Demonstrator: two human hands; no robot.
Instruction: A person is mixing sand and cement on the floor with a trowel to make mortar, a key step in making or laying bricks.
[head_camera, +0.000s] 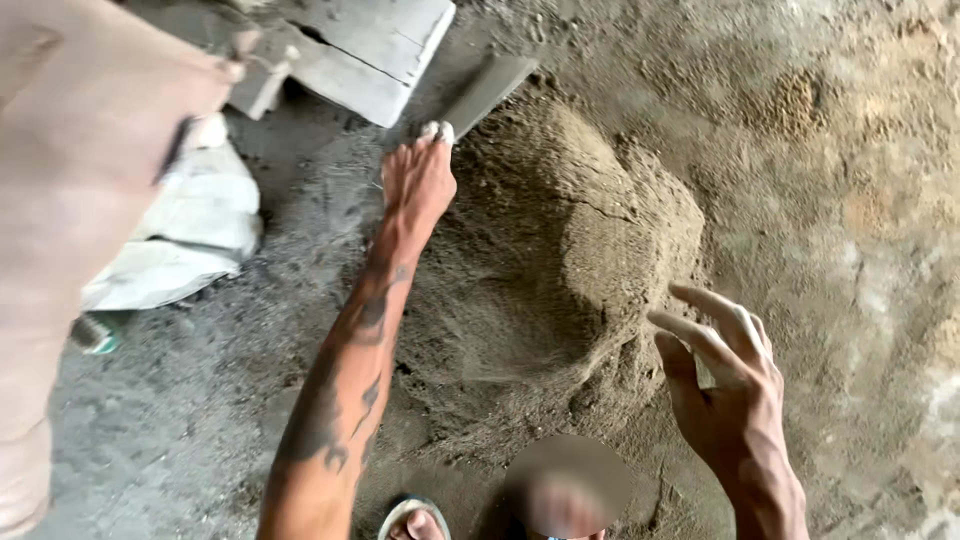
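**Hands at a sand heap on a dusty floor**

A grey, gritty floor (180, 440) carries a mound of damp brown sand (560, 250), lumpy and cracked on top, with a scooped hollow on its near-left side. The left hand (418, 180) reaches to the far side of the mound, closed around the handle of a flat-bladed tool (487, 92). The right hand (725, 370) hovers open, fingers spread, just right of the mound. At the far left lies a crumpled white sack (190, 235); its contents cannot be seen.

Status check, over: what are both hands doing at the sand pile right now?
Left hand gripping a flat trowel at the sand pile. Right hand open beside the pile, fingers spread, holding nothing. White sack lies left, apart.
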